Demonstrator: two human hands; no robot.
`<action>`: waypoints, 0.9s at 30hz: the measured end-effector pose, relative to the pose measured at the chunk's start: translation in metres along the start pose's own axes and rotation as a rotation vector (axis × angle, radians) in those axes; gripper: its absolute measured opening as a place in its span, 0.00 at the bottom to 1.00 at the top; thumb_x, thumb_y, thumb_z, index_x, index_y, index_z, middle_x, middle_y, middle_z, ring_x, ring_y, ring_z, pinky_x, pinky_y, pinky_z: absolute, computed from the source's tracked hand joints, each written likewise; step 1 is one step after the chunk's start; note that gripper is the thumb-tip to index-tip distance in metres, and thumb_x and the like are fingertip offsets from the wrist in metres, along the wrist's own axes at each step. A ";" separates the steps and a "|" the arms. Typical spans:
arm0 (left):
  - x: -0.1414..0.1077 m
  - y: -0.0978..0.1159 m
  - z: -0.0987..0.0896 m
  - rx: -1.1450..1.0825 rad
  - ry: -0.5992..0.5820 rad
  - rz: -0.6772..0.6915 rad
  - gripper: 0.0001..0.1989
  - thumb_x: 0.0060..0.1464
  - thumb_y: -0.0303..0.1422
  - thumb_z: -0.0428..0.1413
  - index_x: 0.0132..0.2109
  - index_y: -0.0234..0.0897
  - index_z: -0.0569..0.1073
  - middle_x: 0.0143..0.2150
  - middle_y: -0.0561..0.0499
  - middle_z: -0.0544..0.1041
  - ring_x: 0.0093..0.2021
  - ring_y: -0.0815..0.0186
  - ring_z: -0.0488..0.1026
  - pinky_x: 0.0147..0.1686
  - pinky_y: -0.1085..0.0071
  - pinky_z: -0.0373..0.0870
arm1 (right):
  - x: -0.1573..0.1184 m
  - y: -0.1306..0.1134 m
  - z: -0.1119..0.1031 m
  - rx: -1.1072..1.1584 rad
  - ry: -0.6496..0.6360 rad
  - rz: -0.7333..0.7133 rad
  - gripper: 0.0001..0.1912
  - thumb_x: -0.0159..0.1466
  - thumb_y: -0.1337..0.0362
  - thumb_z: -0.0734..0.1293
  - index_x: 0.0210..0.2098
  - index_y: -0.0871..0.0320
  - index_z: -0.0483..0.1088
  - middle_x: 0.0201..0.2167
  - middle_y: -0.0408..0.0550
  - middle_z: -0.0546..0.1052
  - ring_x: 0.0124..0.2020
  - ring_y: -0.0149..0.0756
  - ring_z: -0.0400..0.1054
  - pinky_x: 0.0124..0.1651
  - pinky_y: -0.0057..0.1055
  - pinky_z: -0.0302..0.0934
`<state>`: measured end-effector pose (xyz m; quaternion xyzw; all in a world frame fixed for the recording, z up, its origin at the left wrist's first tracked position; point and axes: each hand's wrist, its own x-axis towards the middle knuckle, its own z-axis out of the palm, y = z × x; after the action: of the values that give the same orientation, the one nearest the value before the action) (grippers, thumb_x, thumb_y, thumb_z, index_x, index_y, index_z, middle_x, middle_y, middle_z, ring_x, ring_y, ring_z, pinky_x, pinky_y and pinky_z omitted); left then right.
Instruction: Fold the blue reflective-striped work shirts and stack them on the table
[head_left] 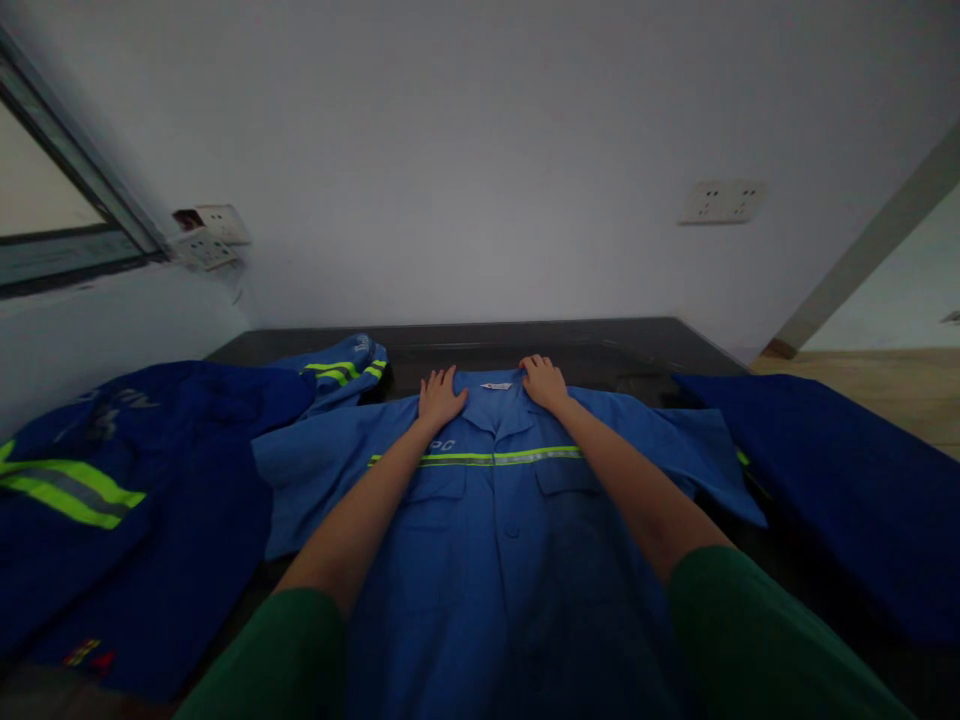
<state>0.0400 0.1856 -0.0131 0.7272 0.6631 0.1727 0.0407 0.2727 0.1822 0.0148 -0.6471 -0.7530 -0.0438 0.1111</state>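
A light blue work shirt (487, 560) lies front up on the dark table (465, 338), spread between the person's forearms, its collar (496, 402) toward the wall and its lower part running back toward the person into shadow. The left hand (441, 397) rests palm down beside the collar, fingers a little spread, gripping nothing that I can see. The right hand (544, 383) lies at the collar's other side, fingers bent over the top edge; from here I cannot tell whether it pinches the cloth or merely presses on it.

Those two hands are well placed to keep the top flat, but if one pulled harder than the other, I'd expect the collar to twist and the yellow stripe (536, 455) across the chest to run crooked. Dragging the cloth instead of lifting it could bunch creases under the pockets.

The shirt's sleeves stretch wide. The one on the left reaches the dark blue jacket (217, 500), and a tug there might catch and shift both. The other ends close by a dark blue cloth (840, 480); I can't make out whether they overlap, but a snag seems possible there too. Behind the jacket, a bundled striped garment (334, 368) sits near the shirt's shoulder, where a sweeping left arm could nudge it. Beyond, the pale wall (465, 170) carries sockets (721, 202), well apart from all this cloth.
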 end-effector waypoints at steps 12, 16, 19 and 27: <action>-0.048 -0.096 -0.060 0.116 0.009 -0.015 0.16 0.59 0.37 0.50 0.51 0.38 0.73 0.52 0.43 0.74 0.52 0.58 0.70 0.53 0.65 0.65 | -0.076 0.063 0.008 0.116 0.011 -0.064 0.26 0.68 0.55 0.56 0.62 0.59 0.60 0.61 0.59 0.63 0.61 0.47 0.57 0.60 0.42 0.53; -0.035 -0.102 -0.061 0.058 -0.019 -0.112 0.15 0.60 0.38 0.47 0.45 0.38 0.75 0.47 0.46 0.78 0.48 0.60 0.74 0.48 0.70 0.67 | -0.087 0.065 0.010 0.033 -0.047 -0.082 0.25 0.69 0.55 0.56 0.61 0.59 0.62 0.63 0.58 0.62 0.63 0.46 0.55 0.62 0.43 0.51; -0.025 -0.101 -0.061 0.059 -0.031 -0.177 0.16 0.60 0.38 0.47 0.43 0.37 0.76 0.45 0.44 0.79 0.47 0.56 0.75 0.44 0.65 0.69 | -0.085 0.052 -0.003 0.053 -0.019 -0.031 0.22 0.68 0.58 0.58 0.59 0.60 0.65 0.60 0.59 0.65 0.62 0.46 0.57 0.61 0.41 0.52; -0.010 -0.077 -0.051 0.017 -0.049 -0.042 0.14 0.59 0.37 0.48 0.45 0.39 0.76 0.46 0.45 0.78 0.49 0.59 0.73 0.47 0.67 0.68 | -0.011 -0.074 -0.035 0.342 -0.029 -0.058 0.14 0.68 0.63 0.57 0.52 0.54 0.66 0.48 0.49 0.75 0.50 0.37 0.69 0.50 0.29 0.60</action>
<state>-0.0495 0.1758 0.0107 0.7174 0.6785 0.1485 0.0543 0.2051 0.1526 0.0525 -0.5972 -0.7694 0.0911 0.2075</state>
